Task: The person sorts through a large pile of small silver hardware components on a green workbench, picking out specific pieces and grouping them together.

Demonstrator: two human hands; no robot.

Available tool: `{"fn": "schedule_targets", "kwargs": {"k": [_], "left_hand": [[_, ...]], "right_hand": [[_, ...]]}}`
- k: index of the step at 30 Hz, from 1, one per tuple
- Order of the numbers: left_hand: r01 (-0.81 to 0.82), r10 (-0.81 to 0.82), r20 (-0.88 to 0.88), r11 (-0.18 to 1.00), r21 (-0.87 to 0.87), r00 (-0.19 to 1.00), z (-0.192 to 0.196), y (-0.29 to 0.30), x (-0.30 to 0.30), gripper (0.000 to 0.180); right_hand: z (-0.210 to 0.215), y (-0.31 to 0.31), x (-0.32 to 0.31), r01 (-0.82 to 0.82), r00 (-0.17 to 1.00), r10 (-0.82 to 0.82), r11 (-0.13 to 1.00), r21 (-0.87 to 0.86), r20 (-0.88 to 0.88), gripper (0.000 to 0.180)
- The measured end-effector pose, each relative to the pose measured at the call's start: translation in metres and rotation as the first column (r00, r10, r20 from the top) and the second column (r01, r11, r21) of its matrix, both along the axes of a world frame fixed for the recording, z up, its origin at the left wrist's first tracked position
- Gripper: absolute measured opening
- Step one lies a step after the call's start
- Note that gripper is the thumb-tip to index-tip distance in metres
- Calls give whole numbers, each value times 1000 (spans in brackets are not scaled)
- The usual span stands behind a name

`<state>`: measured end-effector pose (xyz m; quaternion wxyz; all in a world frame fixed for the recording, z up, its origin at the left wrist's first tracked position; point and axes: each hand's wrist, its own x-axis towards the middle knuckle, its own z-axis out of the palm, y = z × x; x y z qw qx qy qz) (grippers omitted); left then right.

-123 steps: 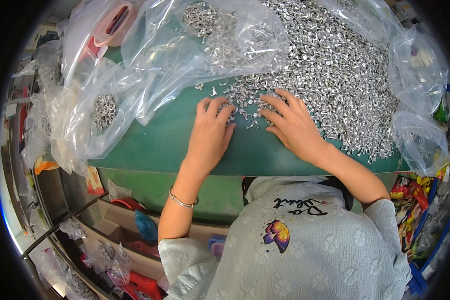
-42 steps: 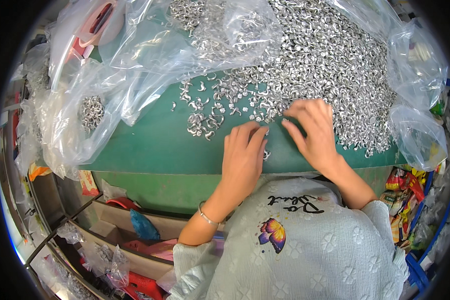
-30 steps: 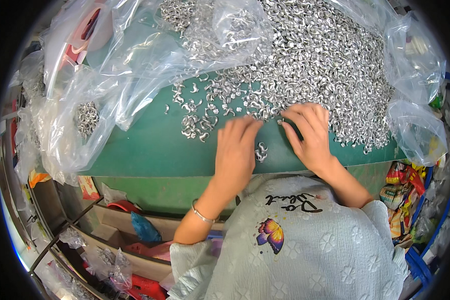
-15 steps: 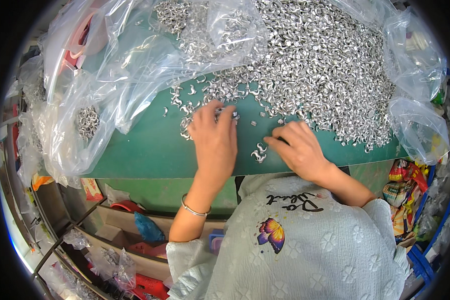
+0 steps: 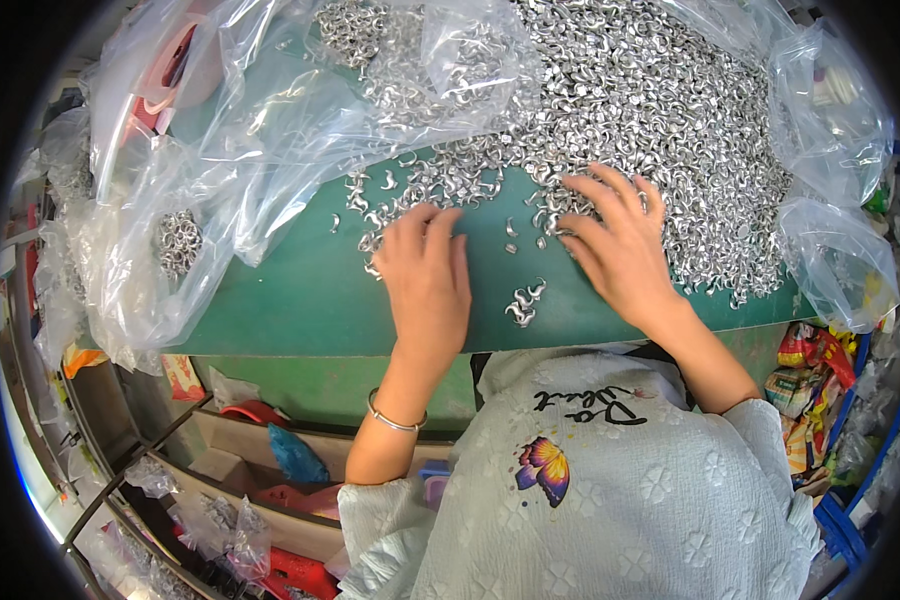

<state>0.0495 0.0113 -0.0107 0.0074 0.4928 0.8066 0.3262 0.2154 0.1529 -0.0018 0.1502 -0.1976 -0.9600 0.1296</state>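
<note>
A large heap of small curved silver metal pieces (image 5: 670,130) covers the far right of the green table (image 5: 300,310). My right hand (image 5: 625,245) reaches over the heap's near edge with its fingers spread, fingertips on the loose pieces. On the left, my left hand (image 5: 425,270) lies over a thinner scatter of pieces (image 5: 380,205), fingers bent but apart; what is under its fingertips is partly hidden. Between the hands and closer to me sits a small cluster of the same pieces (image 5: 524,303). A few single pieces (image 5: 511,230) lie just beyond it.
Clear plastic sheeting (image 5: 300,130) spreads over the left of the table and part of the heap. A pink container (image 5: 185,70) stands at the far left. Another plastic bag (image 5: 835,255) hangs at the right edge. Below the table are open compartments (image 5: 260,470) with bags.
My right hand has moved from beside the small cluster out to the heap, its fingers spreading. The cluster looks slightly larger. My left hand has barely shifted.
</note>
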Motion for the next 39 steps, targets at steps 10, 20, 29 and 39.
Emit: {"fn": "schedule_targets", "kwargs": {"k": [10, 20, 29, 39], "left_hand": [[113, -112, 24, 992, -52, 993, -8, 2, 13, 24], [258, -258, 6, 965, -45, 966, -3, 20, 26, 25], [182, -182, 11, 983, 17, 983, -4, 12, 15, 23], [96, -97, -53, 995, -35, 994, -8, 12, 13, 24]], "right_hand": [[8, -2, -13, 12, 1000, -12, 999, 31, -10, 23], [1, -9, 6, 55, 997, -54, 998, 13, -50, 23], [5, -3, 31, 175, 977, -169, 984, 38, -129, 22], [-1, -16, 10, 111, 989, -109, 994, 14, -96, 22]]}}
